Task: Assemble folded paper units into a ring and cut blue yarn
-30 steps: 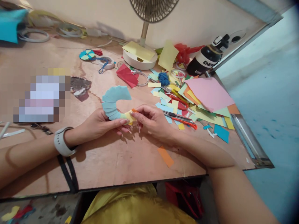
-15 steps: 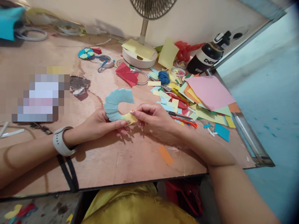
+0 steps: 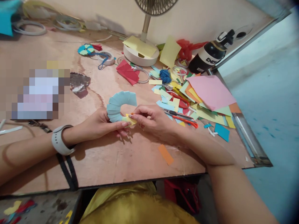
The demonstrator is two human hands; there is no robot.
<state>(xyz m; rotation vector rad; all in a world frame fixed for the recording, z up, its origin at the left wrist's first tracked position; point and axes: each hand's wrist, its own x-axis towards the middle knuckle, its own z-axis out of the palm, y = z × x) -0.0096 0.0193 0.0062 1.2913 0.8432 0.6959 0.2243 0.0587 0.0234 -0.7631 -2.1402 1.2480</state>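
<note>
Between my two hands is a curved paper ring piece (image 3: pixel 114 107), made of overlapping light blue folded papers, open on its right side. Its lower end carries a yellow folded paper (image 3: pixel 132 120). My left hand (image 3: pixel 107 124), with a pale watch strap (image 3: pixel 61 140) on the wrist, pinches the ring's lower edge, thumb on top. The fingers of my right hand (image 3: pixel 151 119) are closed on the yellow paper at the end. An orange paper strip (image 3: pixel 165 154) lies on the table below my right hand.
Right of my hands lie a box cutter (image 3: pixel 179 115), orange-handled scissors (image 3: pixel 178 99), paper scraps and a pink sheet (image 3: pixel 211 91) on a paper stack. Behind stand a fan (image 3: pixel 141 59) and a black-and-white bottle (image 3: pixel 206 56). A blurred-out object (image 3: pixel 40 96) is at left.
The paper ring and both hands sit slightly further right and lower in view. My right fingers have shifted a little on the yellow paper, which still stays held.
</note>
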